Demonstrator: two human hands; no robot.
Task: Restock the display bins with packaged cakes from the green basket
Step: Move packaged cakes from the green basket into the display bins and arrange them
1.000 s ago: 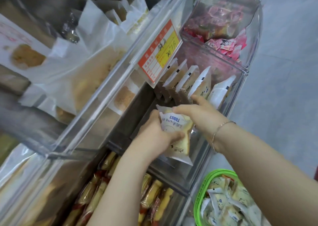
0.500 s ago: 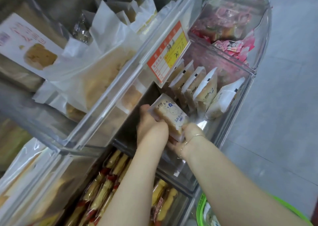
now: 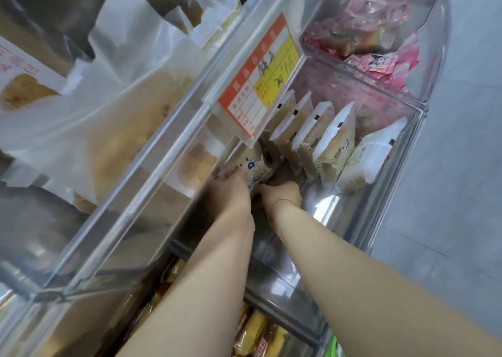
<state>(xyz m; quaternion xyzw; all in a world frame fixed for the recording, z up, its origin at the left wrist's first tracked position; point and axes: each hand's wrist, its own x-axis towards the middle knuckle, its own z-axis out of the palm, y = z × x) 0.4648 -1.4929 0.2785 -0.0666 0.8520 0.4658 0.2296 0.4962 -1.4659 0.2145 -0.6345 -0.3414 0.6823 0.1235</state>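
Both hands are inside the clear display bin (image 3: 418, 117). The left hand (image 3: 231, 191) grips a packaged cake (image 3: 248, 165) at its lower edge, fingers curled against the wrapper. The right hand (image 3: 282, 193), a thin bracelet at the wrist, is closed just beside the same pack at its lower right corner; its fingertips are hidden, so whether it pinches the pack or only steadies it cannot be told. The pack stands near the left end of the bin, partly beneath the orange and yellow price tag (image 3: 260, 85). A row of like packs (image 3: 320, 139) stands upright to its right, well apart from the left end.

Step in hand, by judgement: seating one cake in the bin. The next move calls for setting the pack upright in line with the row, releasing it, then returning to the green basket (image 3: 333, 348), only a sliver of which shows at the bottom edge.
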